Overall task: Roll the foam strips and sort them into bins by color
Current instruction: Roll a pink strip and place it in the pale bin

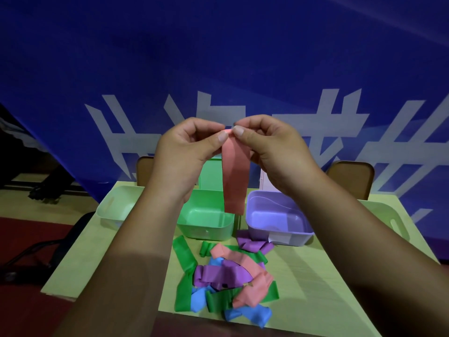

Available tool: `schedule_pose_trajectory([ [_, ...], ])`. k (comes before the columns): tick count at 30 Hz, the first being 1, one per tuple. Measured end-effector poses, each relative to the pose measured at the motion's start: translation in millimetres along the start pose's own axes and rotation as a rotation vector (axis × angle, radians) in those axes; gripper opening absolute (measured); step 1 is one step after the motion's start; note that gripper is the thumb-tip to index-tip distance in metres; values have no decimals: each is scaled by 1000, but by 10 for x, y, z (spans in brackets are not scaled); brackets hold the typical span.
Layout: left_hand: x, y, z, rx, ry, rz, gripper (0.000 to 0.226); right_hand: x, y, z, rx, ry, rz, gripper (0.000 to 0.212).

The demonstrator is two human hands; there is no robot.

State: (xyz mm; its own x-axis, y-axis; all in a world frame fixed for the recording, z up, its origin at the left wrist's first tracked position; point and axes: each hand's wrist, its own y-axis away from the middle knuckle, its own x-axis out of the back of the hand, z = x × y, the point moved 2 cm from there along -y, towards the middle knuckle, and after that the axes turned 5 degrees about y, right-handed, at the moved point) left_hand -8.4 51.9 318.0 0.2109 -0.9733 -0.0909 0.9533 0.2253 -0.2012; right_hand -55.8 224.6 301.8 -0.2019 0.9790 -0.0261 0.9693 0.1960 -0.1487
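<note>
A pink foam strip (235,178) hangs straight down in the air above the bins. My left hand (187,147) and my right hand (269,147) both pinch its top end between thumb and fingers, where a small curl of foam shows. On the table below lies a pile of foam strips (226,278) in green, purple, pink and blue. Behind the pile stand a green bin (206,229) and a purple bin (279,237), both with nothing visible inside.
A pale bin (114,210) sits at the table's left, another pale bin (398,227) at the right, partly behind my arms. Two brown chair backs (349,178) and a blue banner stand behind the table. A dark chair (48,246) is left of the table.
</note>
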Motion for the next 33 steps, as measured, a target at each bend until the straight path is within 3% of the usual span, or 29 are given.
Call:
schedule_pose_trajectory([
  [10,-36,53,-15,96,117,-80,22,43,33,-66,71,156,40,11],
  [16,-47,38,-23,59,80,-17,17,20,18,-68,112,169,41,18],
  [22,-2,16,-6,39,31,-2,17,-6,31,-40,47,87,27,20],
  [33,19,34,19,60,78,-16,19,-20,42,-50,42,152,53,12],
])
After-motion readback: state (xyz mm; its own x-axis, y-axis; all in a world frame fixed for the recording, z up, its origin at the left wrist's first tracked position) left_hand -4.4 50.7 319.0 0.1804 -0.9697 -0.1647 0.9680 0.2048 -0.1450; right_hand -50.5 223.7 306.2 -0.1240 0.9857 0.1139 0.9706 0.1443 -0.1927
